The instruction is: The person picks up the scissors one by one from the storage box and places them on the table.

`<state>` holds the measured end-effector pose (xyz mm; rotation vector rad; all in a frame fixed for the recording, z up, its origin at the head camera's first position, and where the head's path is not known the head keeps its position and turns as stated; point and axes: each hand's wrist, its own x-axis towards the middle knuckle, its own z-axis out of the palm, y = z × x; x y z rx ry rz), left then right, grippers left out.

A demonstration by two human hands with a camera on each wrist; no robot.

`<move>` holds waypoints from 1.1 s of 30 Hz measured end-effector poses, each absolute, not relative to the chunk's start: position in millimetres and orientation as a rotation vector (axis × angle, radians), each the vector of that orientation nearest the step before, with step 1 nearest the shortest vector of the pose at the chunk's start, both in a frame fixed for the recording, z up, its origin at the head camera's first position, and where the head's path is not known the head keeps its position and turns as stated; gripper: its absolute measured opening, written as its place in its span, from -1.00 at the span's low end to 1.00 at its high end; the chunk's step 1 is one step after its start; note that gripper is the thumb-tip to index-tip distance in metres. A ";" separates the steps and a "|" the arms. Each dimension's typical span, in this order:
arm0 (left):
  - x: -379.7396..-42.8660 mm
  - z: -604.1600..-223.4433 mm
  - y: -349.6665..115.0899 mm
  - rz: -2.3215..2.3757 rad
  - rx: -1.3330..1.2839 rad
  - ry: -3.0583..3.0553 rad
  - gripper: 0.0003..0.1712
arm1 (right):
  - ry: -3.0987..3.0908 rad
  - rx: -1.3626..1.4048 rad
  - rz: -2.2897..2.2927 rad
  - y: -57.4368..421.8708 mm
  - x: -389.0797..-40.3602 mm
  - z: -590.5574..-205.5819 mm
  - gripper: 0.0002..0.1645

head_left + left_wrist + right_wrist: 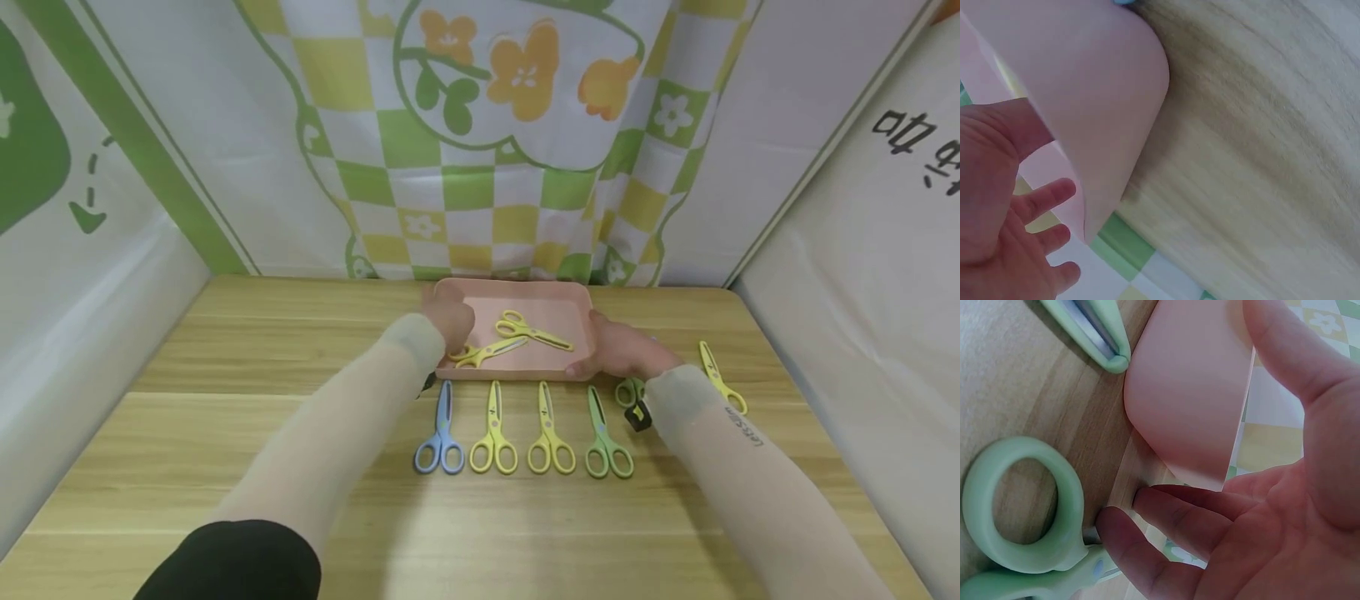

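Observation:
A shallow pink tray stands at the back of the table, with two yellow scissors lying in it. My left hand is over the tray's left side. In the left wrist view one digit dips behind the rim while other fingers are spread loosely; I cannot tell whether it pinches a scissors handle. My right hand touches the tray's right front corner, thumb at the front rim and fingers extended along the right side. Green scissors lie by its fingertips, partly hidden in the head view.
In front of the tray, blue scissors, two yellow scissors and green scissors form a row, blades toward the tray. Another yellow pair of scissors lies right of my right hand. A checkered curtain hangs behind the table.

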<state>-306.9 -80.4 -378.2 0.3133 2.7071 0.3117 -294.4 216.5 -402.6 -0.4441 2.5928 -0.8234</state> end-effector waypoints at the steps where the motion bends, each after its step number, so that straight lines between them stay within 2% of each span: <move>1: -306.8 -378.9 -79.6 0.145 0.425 2.749 -0.52 | 2.592 -0.446 -0.826 216.6 -294.1 -402.8 0.46; 4: -308.8 -382.8 -77.3 -0.218 0.652 2.817 -0.88 | 2.603 -0.442 -0.808 216.7 -293.1 -403.4 0.45; 9: -319.6 -397.1 -80.2 -0.248 0.654 2.875 -0.78 | 2.614 -0.456 -0.805 216.7 -293.2 -404.8 0.44; 16: -330.2 -398.7 -97.7 -0.229 0.622 3.003 -0.80 | 2.614 -0.437 -0.787 216.3 -293.3 -404.3 0.49; 27: -294.4 -362.5 -135.0 0.143 0.377 3.149 -0.82 | 2.620 -0.400 -0.777 219.9 -294.9 -407.5 0.54; 33: -275.0 -354.9 -180.1 0.249 0.289 3.124 -0.70 | 2.621 -0.425 -0.808 219.1 -294.9 -407.1 0.50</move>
